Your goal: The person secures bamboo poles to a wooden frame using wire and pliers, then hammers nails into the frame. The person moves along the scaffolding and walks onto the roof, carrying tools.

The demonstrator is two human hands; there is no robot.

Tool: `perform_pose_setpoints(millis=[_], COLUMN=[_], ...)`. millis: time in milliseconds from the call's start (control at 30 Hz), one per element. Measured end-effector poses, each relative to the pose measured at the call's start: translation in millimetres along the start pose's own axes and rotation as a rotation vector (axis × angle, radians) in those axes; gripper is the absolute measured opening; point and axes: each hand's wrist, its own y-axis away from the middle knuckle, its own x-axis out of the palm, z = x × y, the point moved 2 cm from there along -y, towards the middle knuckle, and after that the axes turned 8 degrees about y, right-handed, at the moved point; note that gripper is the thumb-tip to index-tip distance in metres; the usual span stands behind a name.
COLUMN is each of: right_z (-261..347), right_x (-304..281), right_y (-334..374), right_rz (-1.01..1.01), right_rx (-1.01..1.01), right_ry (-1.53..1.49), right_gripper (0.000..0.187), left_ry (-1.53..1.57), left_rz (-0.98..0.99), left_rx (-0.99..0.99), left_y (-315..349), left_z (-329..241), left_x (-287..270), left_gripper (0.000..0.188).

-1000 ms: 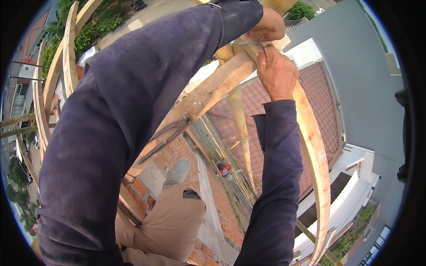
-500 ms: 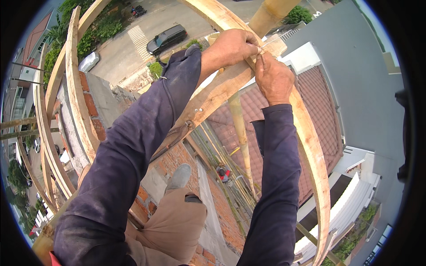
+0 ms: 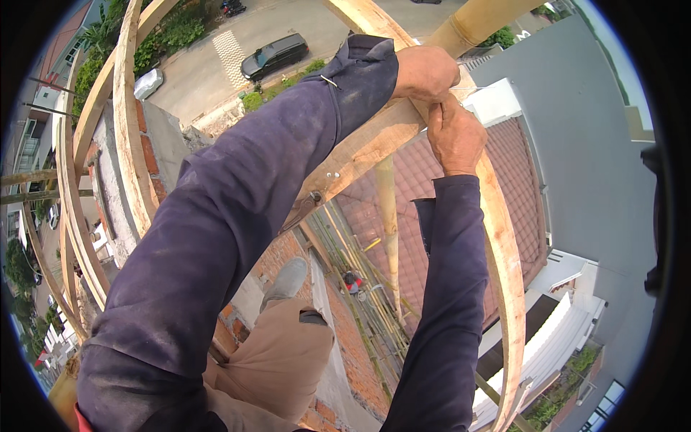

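Note:
My left hand [image 3: 427, 73] and my right hand [image 3: 458, 138] are closed and nearly touching, one above the other, at a joint of wooden beams. A thin pale string [image 3: 469, 88] runs out to the right from between them; their fingertips hide most of it. Below the left wrist a thick wooden beam [image 3: 367, 140] slants up to the joint. Another wooden beam [image 3: 504, 266] passes behind my right hand and curves down on the right. Just beyond the hands a thick bamboo pole [image 3: 479, 21] slants up to the right.
My boot [image 3: 286, 277] is by a brick wall [image 3: 353, 353], high above ground. A dark metal bar [image 3: 314, 196] hangs at the beam. Far below are bamboo poles, a person in red [image 3: 352, 282], a tiled roof [image 3: 446, 216] and a road with a black car [image 3: 275, 56]. More roof timbers [image 3: 129, 144] stand left.
My left hand has moved right, its forearm reaching farther across, and now covers more of the string. The right hand has shifted slightly right and down. The whole view has shifted a little.

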Motion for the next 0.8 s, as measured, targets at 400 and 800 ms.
perform_pose_setpoints(millis=[400,800], right_z=[19.7,70.0], right_x=[-0.7,-2.1], right_y=[5.4,-5.5], right_rz=[0.026,0.173], right_rx=[0.165,0.683], right_ry=[0.051,-0.065], right_gripper=[0.019,0.025], left_ry=[0.341,0.286], left_rz=[-0.288,-0.287], left_rx=[-0.065,-0.062], left_y=[7.1,5.3], left_z=[32.8,33.3], left_x=[28.1,33.3], left_gripper=[0.028,0.026])
